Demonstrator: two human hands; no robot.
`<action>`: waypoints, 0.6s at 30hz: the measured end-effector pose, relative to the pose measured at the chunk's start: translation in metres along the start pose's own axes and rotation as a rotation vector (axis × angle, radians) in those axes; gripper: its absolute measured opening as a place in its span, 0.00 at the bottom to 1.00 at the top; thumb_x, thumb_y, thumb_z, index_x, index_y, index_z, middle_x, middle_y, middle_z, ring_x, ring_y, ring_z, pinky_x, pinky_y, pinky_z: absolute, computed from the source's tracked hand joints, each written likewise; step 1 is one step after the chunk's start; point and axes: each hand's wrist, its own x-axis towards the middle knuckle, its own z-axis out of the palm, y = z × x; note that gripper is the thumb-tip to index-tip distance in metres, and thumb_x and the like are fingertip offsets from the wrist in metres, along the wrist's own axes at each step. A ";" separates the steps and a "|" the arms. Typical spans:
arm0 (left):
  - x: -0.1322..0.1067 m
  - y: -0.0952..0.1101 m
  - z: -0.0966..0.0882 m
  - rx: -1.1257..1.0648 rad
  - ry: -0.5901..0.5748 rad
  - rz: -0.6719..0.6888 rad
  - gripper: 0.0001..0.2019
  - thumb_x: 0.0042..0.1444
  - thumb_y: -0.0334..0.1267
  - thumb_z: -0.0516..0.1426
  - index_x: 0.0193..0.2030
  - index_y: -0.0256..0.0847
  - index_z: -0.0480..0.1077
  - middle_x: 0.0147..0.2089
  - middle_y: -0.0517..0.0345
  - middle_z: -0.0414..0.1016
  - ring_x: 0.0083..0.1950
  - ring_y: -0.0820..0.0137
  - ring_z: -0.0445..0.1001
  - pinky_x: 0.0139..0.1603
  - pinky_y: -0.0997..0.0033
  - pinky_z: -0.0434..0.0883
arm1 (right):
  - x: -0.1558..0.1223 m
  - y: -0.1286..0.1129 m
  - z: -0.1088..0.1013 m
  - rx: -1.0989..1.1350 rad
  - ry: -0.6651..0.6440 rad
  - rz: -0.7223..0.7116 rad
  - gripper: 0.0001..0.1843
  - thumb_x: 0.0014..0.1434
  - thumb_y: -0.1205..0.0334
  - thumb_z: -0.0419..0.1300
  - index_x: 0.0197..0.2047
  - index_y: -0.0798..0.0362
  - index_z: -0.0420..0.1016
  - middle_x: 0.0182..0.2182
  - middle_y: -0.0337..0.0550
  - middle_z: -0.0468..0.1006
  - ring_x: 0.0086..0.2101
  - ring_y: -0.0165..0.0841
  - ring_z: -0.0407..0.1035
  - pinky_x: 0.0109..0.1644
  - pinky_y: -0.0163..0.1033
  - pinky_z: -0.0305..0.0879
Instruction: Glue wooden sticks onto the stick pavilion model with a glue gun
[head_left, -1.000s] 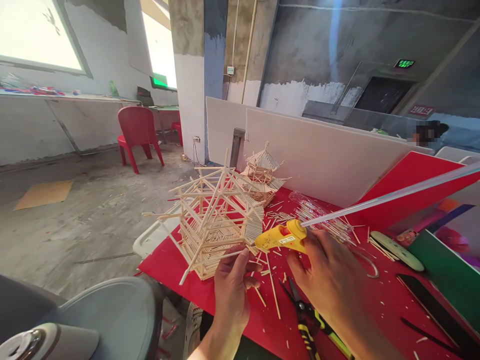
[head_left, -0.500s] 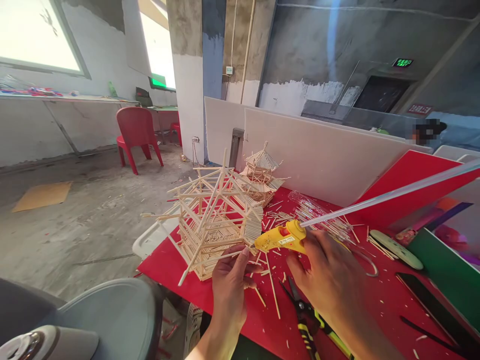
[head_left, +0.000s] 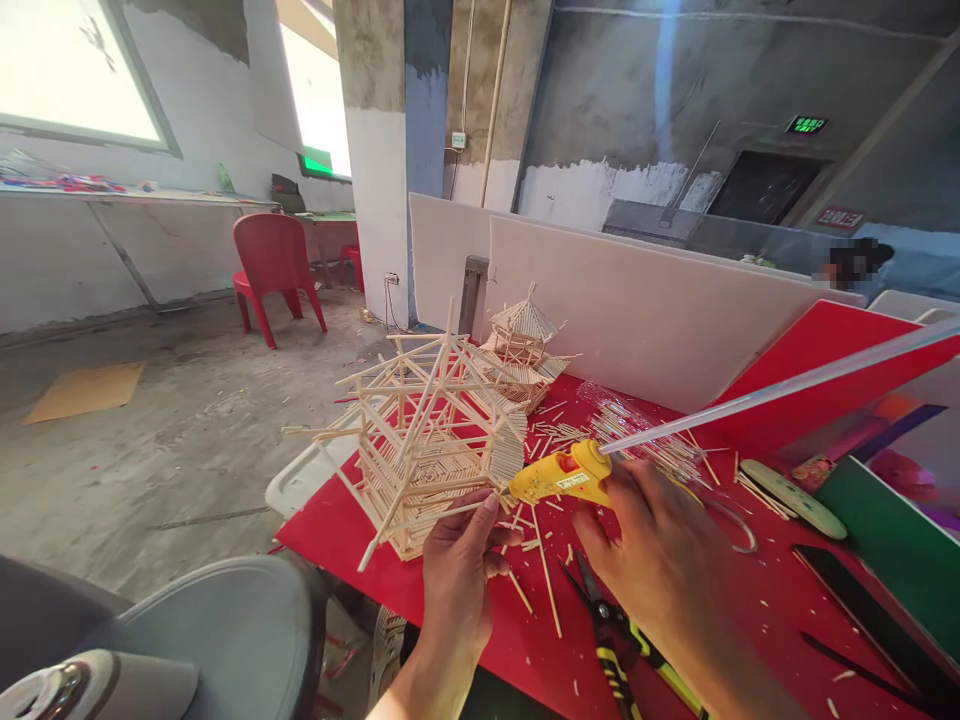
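Observation:
A model house of thin wooden sticks (head_left: pixel 420 440) stands tilted on the red table (head_left: pixel 765 610). My left hand (head_left: pixel 457 570) pinches a stick at the model's lower right edge. My right hand (head_left: pixel 660 560) grips a yellow glue gun (head_left: pixel 562 477) with a long clear glue stick (head_left: pixel 780 388) rising from its back. The gun's nozzle touches the model just beside my left fingertips.
A smaller finished stick pavilion (head_left: pixel 523 345) stands behind the model. Loose sticks (head_left: pixel 645 445), black-and-yellow cutters (head_left: pixel 622 640), a round green disc (head_left: pixel 795 500) and a dark strip (head_left: pixel 855 600) lie on the table. White boards (head_left: pixel 637 310) wall the back. A red chair (head_left: pixel 274 265) stands on the floor to the left.

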 end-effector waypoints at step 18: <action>0.002 0.001 -0.003 0.032 -0.026 0.008 0.19 0.39 0.43 0.72 0.35 0.34 0.76 0.27 0.56 0.78 0.23 0.70 0.75 0.16 0.79 0.62 | 0.006 -0.001 -0.015 0.006 0.004 -0.091 0.10 0.60 0.64 0.59 0.46 0.53 0.73 0.33 0.41 0.75 0.32 0.34 0.68 0.37 0.41 0.60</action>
